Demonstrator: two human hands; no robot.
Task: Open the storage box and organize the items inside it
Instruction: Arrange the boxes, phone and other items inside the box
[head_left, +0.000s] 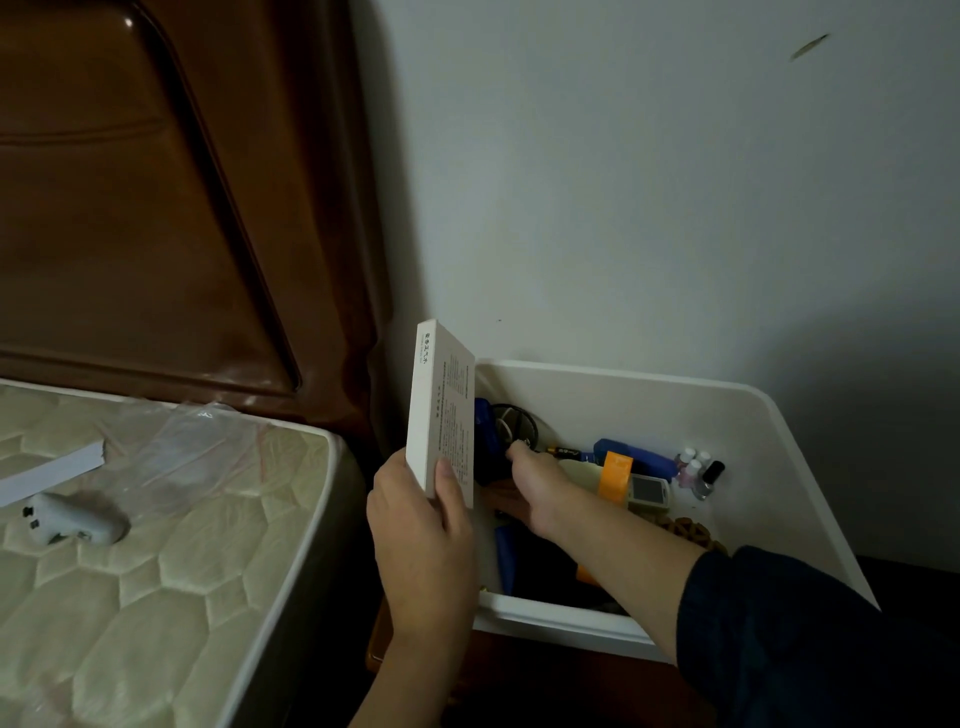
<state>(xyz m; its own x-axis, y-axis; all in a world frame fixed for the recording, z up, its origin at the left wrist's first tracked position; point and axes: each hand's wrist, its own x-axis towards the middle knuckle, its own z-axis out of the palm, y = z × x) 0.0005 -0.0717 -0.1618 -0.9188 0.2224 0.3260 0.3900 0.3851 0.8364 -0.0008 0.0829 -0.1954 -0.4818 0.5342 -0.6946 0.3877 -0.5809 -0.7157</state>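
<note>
A white storage box stands open against the wall, beside the bed. My left hand grips a flat white carton with printed text, held upright over the box's left edge. My right hand reaches down into the box, fingers curled near a round black object; what they hold is hidden. Inside lie a blue item, an orange tape roll, a small grey device with a screen and small bottles.
A mattress fills the left, with a dark wooden headboard behind it. On the mattress lie a clear plastic bag, a white flat piece and a white controller. A pale wall rises behind the box.
</note>
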